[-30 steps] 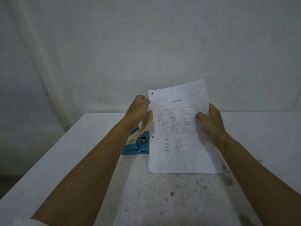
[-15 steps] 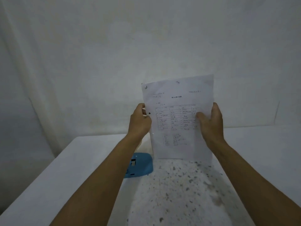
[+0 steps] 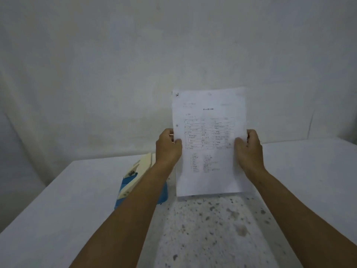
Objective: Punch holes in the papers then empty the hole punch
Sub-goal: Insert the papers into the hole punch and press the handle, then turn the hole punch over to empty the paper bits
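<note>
Backdrop: pale, creased sheet or wall (image 3: 116, 74) behind everything, dim flat light.
Surface: white table (image 3: 58, 200), speckled and stained patch (image 3: 212, 225) in the middle, dark flecks all over it.
Papers: papers (image 3: 209, 144) held upright in the air above the table, printed side toward the person, table grid and a few lines of text, too blurry to read. Looks like one sheet from the front; can't tell how many are in the stack.
Holes: one small round hole (image 3: 177, 125) near the left margin, just above the left thumb. A dark smudge or staple mark at the top left corner (image 3: 177, 94).
Left hand: left hand (image 3: 168, 147) pinching the left edge of the papers at about mid height, thumb on the front, fingers behind, closed on it.
Right hand: right hand (image 3: 249, 149) gripping the right edge at the same height, thumb on the printed side, fingers wrapped behind.
Arms: both forearms bare, reaching up from the bottom of view.
Hole punch: hole punch (image 3: 135, 178) on the table, left of the papers and below them, blue base, cream lever raised at a slant, metal rivet on its side. Left forearm crosses in front and hides its right part. Nobody touching it.
Gap: bottom edge of the papers is clear of the tabletop.
</note>
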